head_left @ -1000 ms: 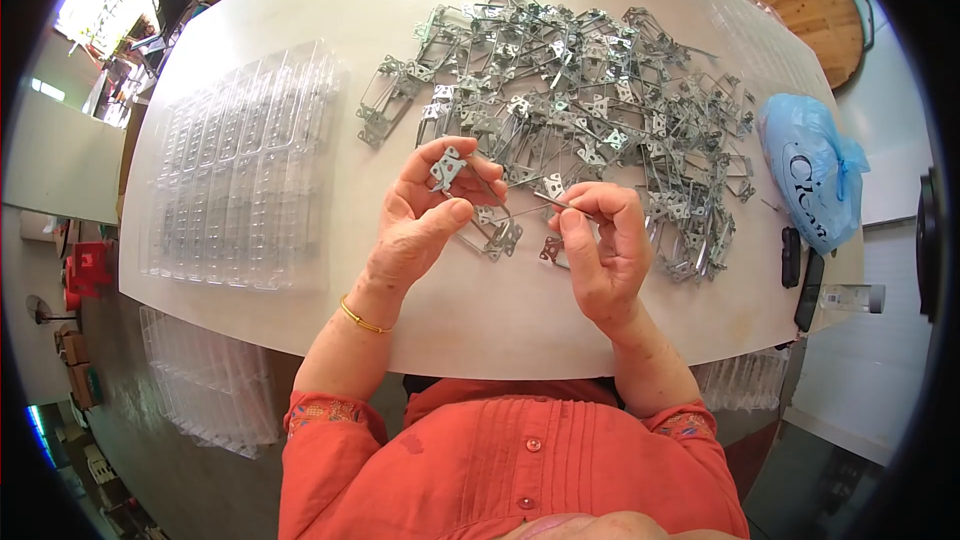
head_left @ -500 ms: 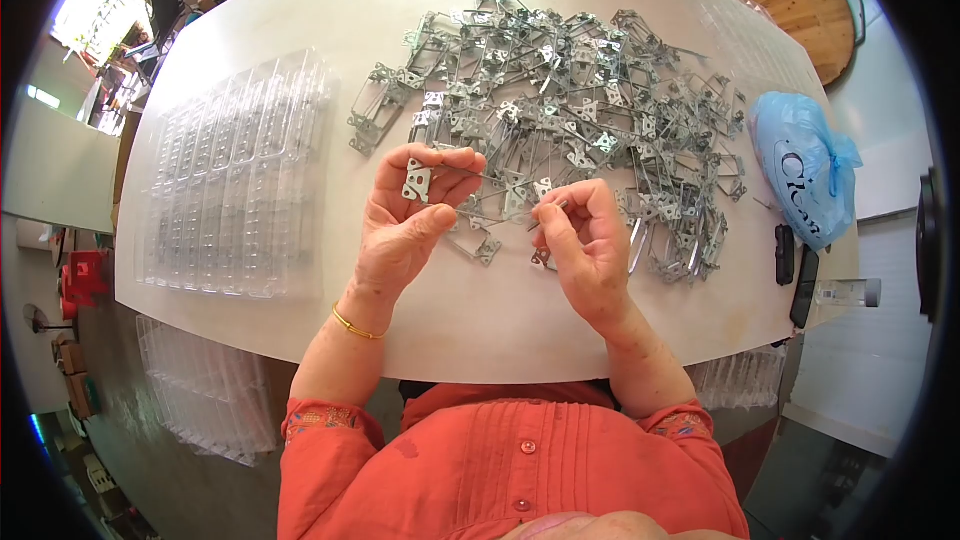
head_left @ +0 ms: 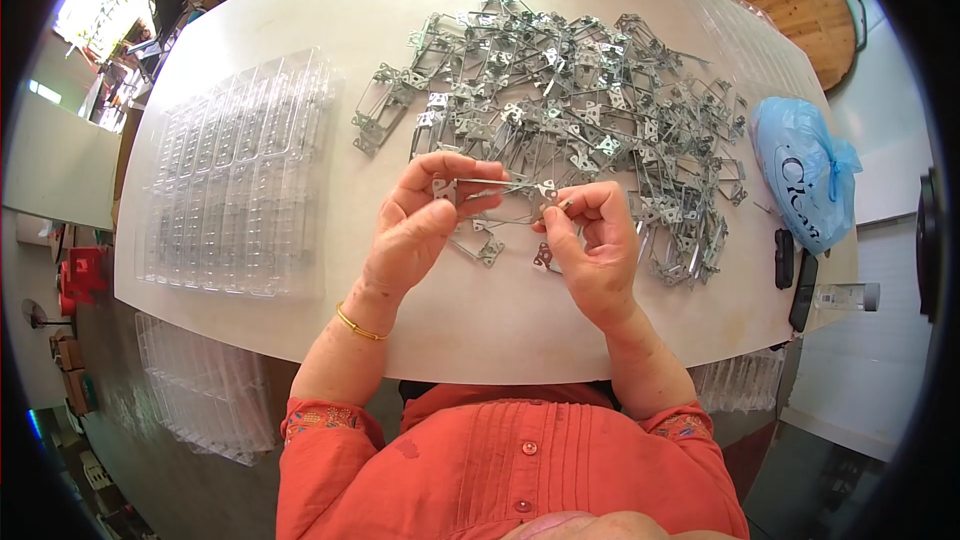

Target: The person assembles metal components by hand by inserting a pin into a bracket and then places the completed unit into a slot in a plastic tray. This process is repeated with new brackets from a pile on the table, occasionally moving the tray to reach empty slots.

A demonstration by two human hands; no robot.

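Observation:
Between my two hands is a metal bracket frame (head_left: pixel 492 182), thin rods joining a punched plate at each end. My left hand (head_left: pixel 415 220) is closed around its left plate, the thumb below and the fingers behind. The thumb and forefinger of my right hand (head_left: pixel 595 240) pinch at its right end, beside the other plate; exactly what lies between the fingertips is too small to make out. A large tangled pile of similar metal bracket frames (head_left: pixel 560 90) lies just beyond my hands. Single brackets sit close under my fingers.
Stacked clear plastic trays (head_left: pixel 235 180) lie at the table's left. On the right are a blue plastic bag (head_left: pixel 800 170), a black phone-like object (head_left: pixel 803 292) and a clear bottle (head_left: pixel 846 295). More clear trays (head_left: pixel 205 390) stand below the table's front edge.
The bracket frame has turned and now stretches level between my hands. My left hand has shifted slightly right, and the right plate now shows at my right fingertips.

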